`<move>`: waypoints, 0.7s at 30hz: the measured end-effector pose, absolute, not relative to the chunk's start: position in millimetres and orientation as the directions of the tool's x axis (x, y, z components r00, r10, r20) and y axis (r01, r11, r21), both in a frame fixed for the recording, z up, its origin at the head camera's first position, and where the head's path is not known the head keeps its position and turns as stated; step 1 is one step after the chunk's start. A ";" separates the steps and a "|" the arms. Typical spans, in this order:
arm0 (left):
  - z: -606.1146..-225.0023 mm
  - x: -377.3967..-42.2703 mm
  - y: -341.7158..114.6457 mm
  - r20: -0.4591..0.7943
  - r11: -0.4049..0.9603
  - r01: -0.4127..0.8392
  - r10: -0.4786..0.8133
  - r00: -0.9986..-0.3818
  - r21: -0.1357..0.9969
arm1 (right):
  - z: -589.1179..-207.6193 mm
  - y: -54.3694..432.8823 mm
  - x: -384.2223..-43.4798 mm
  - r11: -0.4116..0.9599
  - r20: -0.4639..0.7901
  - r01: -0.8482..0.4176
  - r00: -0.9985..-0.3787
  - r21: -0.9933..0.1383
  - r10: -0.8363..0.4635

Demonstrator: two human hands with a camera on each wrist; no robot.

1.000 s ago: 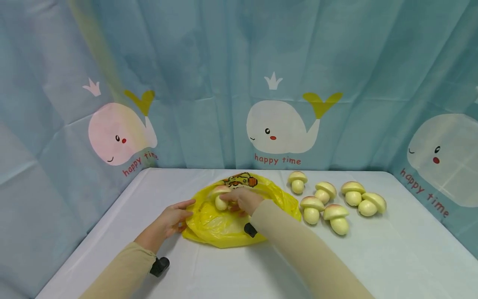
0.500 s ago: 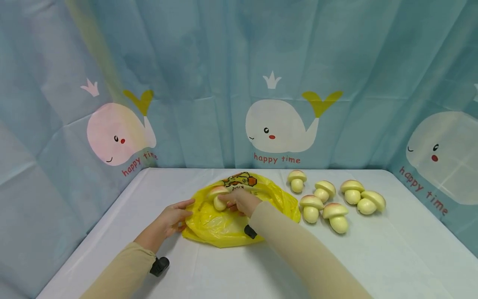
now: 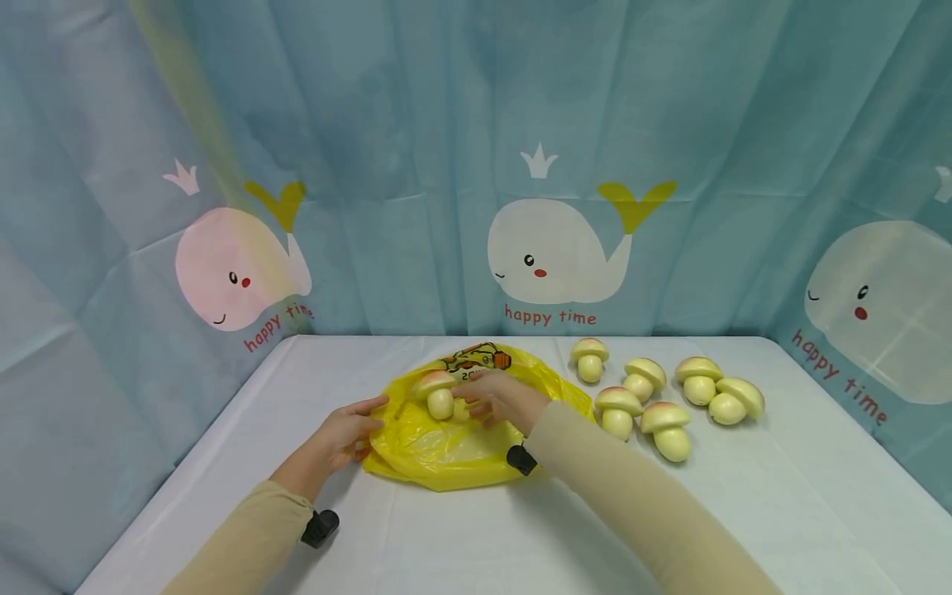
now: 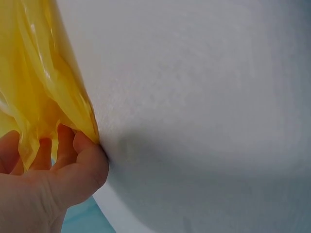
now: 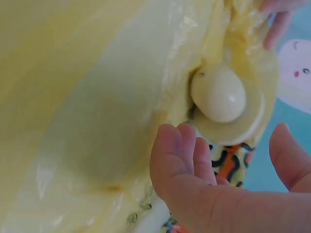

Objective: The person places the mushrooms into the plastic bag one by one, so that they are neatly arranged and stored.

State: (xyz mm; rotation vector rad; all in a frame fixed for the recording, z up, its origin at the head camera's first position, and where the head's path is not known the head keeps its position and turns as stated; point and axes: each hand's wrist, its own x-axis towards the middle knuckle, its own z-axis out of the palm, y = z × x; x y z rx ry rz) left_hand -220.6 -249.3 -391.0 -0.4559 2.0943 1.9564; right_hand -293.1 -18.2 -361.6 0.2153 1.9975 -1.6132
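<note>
A yellow plastic bag (image 3: 461,463) with a printed cartoon lies spread out on the table. My left hand (image 3: 336,440) holds the bag's left edge, its fingers bent into the plastic (image 4: 43,82) in the left wrist view. A toy mushroom (image 3: 440,403) with a pale stem and pinkish cap sits at the bag's left part. Just right of it hovers my right hand (image 3: 513,401), fingers apart from the mushroom and thumb spread wide. The right wrist view shows the mushroom's round stem end (image 5: 221,94) beyond the fingertips (image 5: 167,136).
Several more toy mushrooms stand or lie on the white table (image 3: 744,504) right of the bag, the closest being a mushroom (image 3: 617,413) near its right edge. A blue curtain (image 3: 416,165) with whale prints hangs behind the table.
My right hand has let go of the mushroom and drawn back to the right. The mushroom stays on the bag. My left hand keeps its place at the bag's edge.
</note>
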 end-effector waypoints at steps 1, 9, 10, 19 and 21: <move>-391.2 -221.2 -249.4 -0.381 0.056 -0.385 -0.062 -0.922 0.921 | -360.1 -15.4 -292.8 0.258 -0.506 0.452 -0.835 -0.854 -0.215; -391.1 -221.2 -249.8 -0.386 0.050 -0.390 -0.062 -0.920 0.920 | -345.4 12.1 -284.6 0.239 -0.462 0.409 -0.852 -0.881 -0.246; -391.0 -220.8 -249.5 -0.385 0.050 -0.388 -0.063 -0.921 0.920 | -343.3 16.3 -282.8 0.242 -0.459 0.403 -0.852 -0.883 -0.253; -389.9 -217.1 -247.2 -0.369 0.062 -0.372 -0.055 -0.928 0.926 | -327.1 53.2 -270.6 0.263 -0.427 0.364 -0.869 -0.894 -0.250; -389.3 -217.5 -248.2 -0.371 0.058 -0.375 -0.062 -0.926 0.925 | -323.5 59.4 -268.6 0.271 -0.412 0.345 -0.877 -0.899 -0.248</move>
